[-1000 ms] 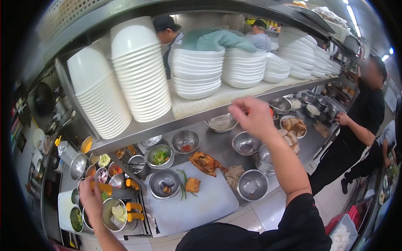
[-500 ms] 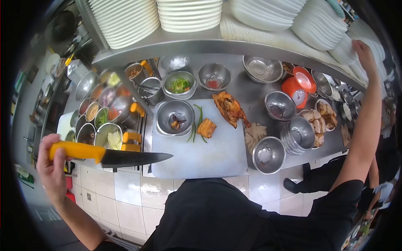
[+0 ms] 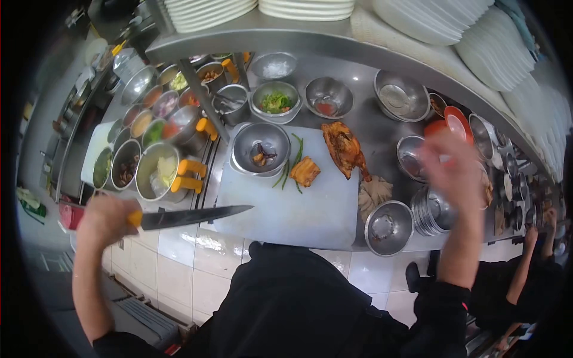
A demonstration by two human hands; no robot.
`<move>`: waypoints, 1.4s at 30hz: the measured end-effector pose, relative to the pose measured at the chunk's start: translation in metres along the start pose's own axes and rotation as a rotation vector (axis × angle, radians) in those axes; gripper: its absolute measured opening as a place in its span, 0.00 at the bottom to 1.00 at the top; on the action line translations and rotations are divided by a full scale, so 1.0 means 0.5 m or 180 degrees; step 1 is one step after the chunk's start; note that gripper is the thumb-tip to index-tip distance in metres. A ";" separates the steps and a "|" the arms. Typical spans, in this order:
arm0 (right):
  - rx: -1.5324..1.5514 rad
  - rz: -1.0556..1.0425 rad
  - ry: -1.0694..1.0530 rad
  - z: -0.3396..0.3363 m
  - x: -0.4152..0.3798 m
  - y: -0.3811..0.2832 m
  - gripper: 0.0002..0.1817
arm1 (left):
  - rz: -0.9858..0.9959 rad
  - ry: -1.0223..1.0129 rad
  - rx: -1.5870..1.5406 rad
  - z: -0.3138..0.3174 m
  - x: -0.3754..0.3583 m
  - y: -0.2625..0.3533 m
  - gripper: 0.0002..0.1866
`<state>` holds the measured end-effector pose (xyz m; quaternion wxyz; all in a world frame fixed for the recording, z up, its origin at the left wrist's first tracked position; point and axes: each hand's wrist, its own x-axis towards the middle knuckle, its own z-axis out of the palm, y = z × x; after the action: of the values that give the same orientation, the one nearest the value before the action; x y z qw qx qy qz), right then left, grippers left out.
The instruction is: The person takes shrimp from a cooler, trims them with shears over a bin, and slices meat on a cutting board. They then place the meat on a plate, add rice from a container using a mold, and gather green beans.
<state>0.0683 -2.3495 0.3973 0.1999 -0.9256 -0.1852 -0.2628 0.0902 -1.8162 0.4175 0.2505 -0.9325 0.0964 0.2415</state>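
Note:
My left hand (image 3: 107,221) is closed round the yellow handle of a kitchen knife (image 3: 194,216), its dark blade pointing right over the front left edge of the white cutting board (image 3: 286,215). My right hand (image 3: 447,161) is smeared by motion above the metal bowls on the right, so its fingers cannot be made out. On the board lie a browned piece of meat (image 3: 305,172), some green beans (image 3: 297,150) and a metal bowl (image 3: 261,149) with dark bits in it. A roasted piece of poultry (image 3: 344,149) lies across the board's right edge.
Overhead, a steel shelf (image 3: 286,40) carries stacked white plates (image 3: 304,9). Containers of chopped vegetables (image 3: 156,173) stand at left, with a bowl of greens (image 3: 275,102) behind the board. A crumpled cloth (image 3: 375,192) and a small bowl (image 3: 388,228) lie right. Another person (image 3: 507,280) stands at far right.
My right hand has come down and left from the stacked plates on the shelf to above the bowls. My left hand, still gripping the knife, has shifted slightly right. The view has tilted.

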 end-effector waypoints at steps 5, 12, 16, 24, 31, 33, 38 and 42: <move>0.0268 0.1516 -0.0881 0.280 -0.007 0.137 0.12 | 0.0040 -0.0272 -0.1309 0.106 -0.008 -0.001 0.20; 0.0374 0.2695 -0.0355 0.523 0.071 0.330 0.27 | 0.0569 0.0502 -0.2027 0.264 0.025 0.033 0.12; 0.0987 0.3731 -0.0940 0.604 0.136 0.362 0.26 | 0.0807 0.1221 -0.1757 0.322 0.058 0.078 0.10; 0.2439 0.3702 0.0059 0.608 0.232 0.364 0.14 | 0.0967 0.1231 -0.2092 0.421 0.098 0.107 0.10; 0.2447 0.1816 0.0233 0.854 0.411 0.322 0.13 | 0.0958 0.0997 -0.2188 0.448 0.096 0.093 0.10; 0.2491 0.1940 0.0112 0.913 0.445 0.333 0.10 | 0.0909 0.0937 -0.2142 0.449 0.083 0.082 0.11; 0.2252 0.3399 -0.0222 0.940 0.483 0.343 0.08 | 0.0923 0.0782 -0.2115 0.458 0.070 0.063 0.12; 0.2990 0.4017 0.0277 0.901 0.486 0.406 0.14 | 0.0929 0.0924 -0.2260 0.475 0.073 0.065 0.12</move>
<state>0.5377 -2.2539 0.1257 0.6886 -0.6633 0.2916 -0.0298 0.0164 -1.7240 0.2057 -0.1399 -0.9620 0.1728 0.1586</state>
